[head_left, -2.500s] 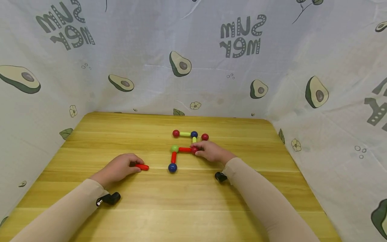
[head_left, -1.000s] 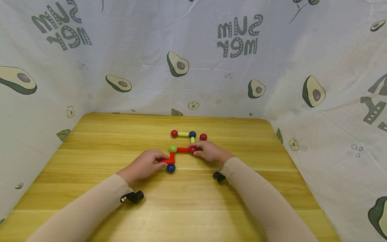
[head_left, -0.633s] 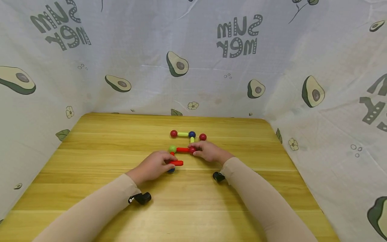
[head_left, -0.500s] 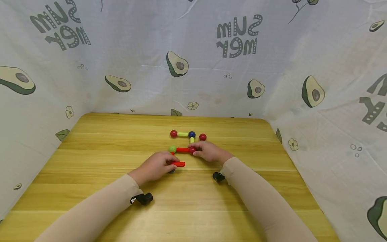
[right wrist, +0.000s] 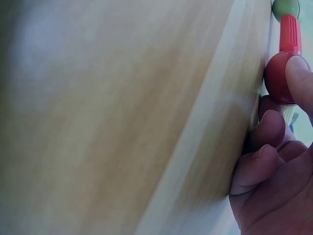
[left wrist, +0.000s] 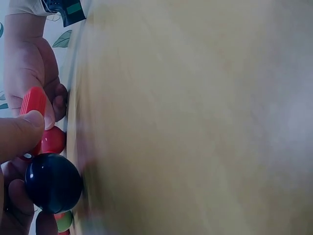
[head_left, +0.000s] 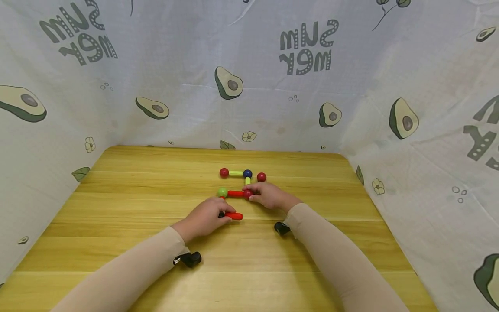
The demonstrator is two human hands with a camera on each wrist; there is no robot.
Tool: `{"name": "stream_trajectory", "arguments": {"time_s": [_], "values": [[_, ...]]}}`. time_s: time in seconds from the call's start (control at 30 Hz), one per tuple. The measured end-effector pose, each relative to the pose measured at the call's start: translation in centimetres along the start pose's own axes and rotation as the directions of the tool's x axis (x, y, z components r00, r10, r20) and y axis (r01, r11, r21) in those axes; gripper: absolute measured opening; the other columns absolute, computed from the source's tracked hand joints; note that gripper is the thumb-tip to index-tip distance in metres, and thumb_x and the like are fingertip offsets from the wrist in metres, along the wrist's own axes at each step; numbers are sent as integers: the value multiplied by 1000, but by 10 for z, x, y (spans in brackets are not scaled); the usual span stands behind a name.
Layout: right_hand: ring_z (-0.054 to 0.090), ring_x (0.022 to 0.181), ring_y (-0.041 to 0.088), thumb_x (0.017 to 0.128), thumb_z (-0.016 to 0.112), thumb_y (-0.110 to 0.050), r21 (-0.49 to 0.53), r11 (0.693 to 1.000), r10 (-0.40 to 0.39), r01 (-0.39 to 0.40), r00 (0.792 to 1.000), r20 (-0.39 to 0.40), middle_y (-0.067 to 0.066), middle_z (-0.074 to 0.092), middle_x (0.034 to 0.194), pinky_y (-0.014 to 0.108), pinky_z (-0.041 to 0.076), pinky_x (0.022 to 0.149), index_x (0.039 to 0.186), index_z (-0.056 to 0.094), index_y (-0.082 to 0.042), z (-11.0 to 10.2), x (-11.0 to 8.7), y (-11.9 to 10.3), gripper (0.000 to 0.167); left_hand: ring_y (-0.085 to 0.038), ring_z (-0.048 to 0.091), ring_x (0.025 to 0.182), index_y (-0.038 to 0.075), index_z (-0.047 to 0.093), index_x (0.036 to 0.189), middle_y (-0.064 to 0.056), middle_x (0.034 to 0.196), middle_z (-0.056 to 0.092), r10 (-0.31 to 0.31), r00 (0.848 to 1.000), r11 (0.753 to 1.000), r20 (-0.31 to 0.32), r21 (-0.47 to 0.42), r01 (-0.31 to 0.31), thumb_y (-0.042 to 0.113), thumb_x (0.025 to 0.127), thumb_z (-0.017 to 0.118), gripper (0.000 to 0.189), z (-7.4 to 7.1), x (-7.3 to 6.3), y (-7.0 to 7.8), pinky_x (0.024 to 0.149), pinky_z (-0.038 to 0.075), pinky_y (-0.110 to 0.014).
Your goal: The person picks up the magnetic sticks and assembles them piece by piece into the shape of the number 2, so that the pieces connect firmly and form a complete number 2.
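Note:
My left hand (head_left: 204,219) pinches a red magnetic stick (head_left: 236,216), pointing right, at the near end of a ball-and-stick chain. Close beside that stick is the near dark blue ball (left wrist: 54,183), mostly hidden by the hand in the head view; I cannot tell whether they touch. My right hand (head_left: 271,196) holds the chain's red ball (head_left: 248,194) between thumb and fingers. From that ball a red stick (head_left: 235,193) runs left to a green ball (head_left: 222,192). Another red stick, largely covered, leads from the green ball toward me.
Behind the right hand, a yellow-green stick (head_left: 247,180) meets a blue ball (head_left: 247,173). A second yellow-green stick (head_left: 235,173) joins that to a red ball (head_left: 224,173). One separate red ball (head_left: 261,177) lies to the right. A patterned cloth (head_left: 187,121) backs the wooden table (head_left: 136,173).
With the red stick in its grip, my left hand has moved right from the open table to the chain's near end, then slightly toward me. My right hand has stayed on the red ball.

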State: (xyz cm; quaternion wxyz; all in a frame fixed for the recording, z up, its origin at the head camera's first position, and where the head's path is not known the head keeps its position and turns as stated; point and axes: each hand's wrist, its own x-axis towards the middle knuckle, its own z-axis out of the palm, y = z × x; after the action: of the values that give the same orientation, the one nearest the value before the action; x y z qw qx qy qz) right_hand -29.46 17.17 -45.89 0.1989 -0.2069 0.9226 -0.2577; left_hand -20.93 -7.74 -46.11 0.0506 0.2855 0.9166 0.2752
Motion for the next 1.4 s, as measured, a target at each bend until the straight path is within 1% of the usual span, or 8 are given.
{"name": "stream_trajectory", "arguments": {"time_s": [0.27,0.43,0.67,0.8,0.93,1.17,1.4], "values": [[59,132,29,105,66,-22,7,1000,-8,8,1000,3,6,64,147,58,37,122,147,63,-25,0,1,2,42,-24,64,115,15,80,116,0,115,76,-20,1000,1000,8,7,20,21,96,79,21,4,1,-1,109,49,-45],[59,132,29,105,66,-22,9,1000,-9,9,1000,1,5,65,146,57,37,122,147,63,-24,0,1,1,42,-25,64,115,15,81,114,1,114,77,-28,1000,1000,4,12,28,21,94,81,20,7,3,-3,109,49,-45],[59,132,29,105,66,-21,10,1000,-6,6,1000,6,6,64,147,56,37,122,147,63,-23,0,-1,-1,43,-24,62,113,16,81,114,0,114,77,-63,998,998,13,-10,63,22,94,81,21,8,4,-2,106,49,-43],[58,134,29,105,65,-22,-3,1000,-8,8,1000,4,6,64,148,56,38,122,147,63,-23,1,0,-1,42,-24,62,113,16,81,113,1,114,77,-58,998,998,5,5,58,21,93,82,20,8,3,0,105,49,-43],[59,131,28,105,65,-22,-9,1000,-11,11,1000,2,6,64,146,56,39,121,147,63,-23,0,1,-1,42,-23,60,111,16,81,111,1,113,78,-56,998,998,-1,15,56,21,92,83,19,8,2,1,104,49,-42],[59,129,28,105,66,-23,-11,1000,-2,2,1000,-2,6,64,146,56,39,121,147,63,-24,0,0,-1,42,-20,58,104,17,82,108,3,108,78,-64,998,998,3,27,64,22,93,82,16,9,3,0,96,48,-39],[59,132,28,105,65,-24,-13,1000,0,0,1000,-7,6,64,147,56,38,122,148,63,-24,0,-2,-3,43,-18,56,101,17,82,110,4,108,77,-67,998,997,9,23,67,22,92,83,18,9,2,1,93,47,-38]]}}
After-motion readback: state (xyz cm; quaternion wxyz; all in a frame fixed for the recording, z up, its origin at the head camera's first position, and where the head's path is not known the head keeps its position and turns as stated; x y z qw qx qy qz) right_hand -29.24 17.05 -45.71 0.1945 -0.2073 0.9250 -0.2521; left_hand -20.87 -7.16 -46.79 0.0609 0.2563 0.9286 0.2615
